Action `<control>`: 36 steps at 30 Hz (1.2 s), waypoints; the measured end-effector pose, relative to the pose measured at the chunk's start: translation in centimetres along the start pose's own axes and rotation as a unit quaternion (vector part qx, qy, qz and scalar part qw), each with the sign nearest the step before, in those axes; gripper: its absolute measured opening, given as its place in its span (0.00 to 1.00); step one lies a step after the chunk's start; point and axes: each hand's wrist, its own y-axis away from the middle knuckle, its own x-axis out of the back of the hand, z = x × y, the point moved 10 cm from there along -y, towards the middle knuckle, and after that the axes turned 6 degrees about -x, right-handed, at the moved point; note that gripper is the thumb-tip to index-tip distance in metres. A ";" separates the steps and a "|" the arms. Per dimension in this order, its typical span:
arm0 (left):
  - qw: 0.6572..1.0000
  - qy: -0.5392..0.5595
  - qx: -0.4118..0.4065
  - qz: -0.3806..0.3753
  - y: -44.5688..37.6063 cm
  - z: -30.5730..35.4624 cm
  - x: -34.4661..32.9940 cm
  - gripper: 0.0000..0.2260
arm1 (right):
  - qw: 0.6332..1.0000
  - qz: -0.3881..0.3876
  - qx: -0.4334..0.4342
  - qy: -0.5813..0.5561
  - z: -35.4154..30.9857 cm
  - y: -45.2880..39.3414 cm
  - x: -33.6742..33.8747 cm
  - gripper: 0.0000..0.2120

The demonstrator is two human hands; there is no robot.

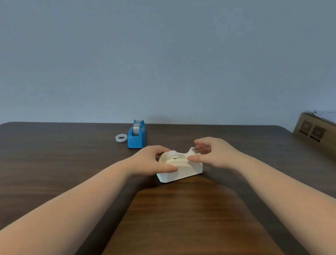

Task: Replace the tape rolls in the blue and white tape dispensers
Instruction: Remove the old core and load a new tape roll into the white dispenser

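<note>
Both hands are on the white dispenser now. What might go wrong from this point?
1. The right hand is at the cutter end of the white tape dispenser; fingers could catch on the blade.
2. The left hand grips only its rear, so the dispenser may slide or tip on the smooth table.
3. The loose tape roll lies beside the blue tape dispenser, beyond both hands; a reach for it might knock that dispenser.
</note>
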 end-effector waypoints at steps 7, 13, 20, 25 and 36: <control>0.997 0.021 0.009 -0.072 2.2 -0.3 -0.6 0.23 | 0.995 -0.077 0.028 0.057 -1.1 2.1 -2.4 0.31; 0.995 0.040 0.025 -0.086 3.2 -1.3 -0.5 0.25 | 0.996 -0.065 0.036 0.044 -1.7 3.5 -2.8 0.27; 0.993 0.070 0.020 -0.096 4.3 -0.9 -0.6 0.21 | 0.997 -0.052 0.037 0.037 -1.9 4.8 -3.1 0.25; 0.994 0.105 0.034 0.016 4.7 -1.1 1.4 0.15 | 0.998 -0.044 0.037 0.040 -2.1 5.3 -3.1 0.24; 0.993 0.096 0.036 0.062 5.0 -0.4 2.2 0.09 | 0.998 -0.038 0.034 0.045 -2.1 5.7 -3.0 0.24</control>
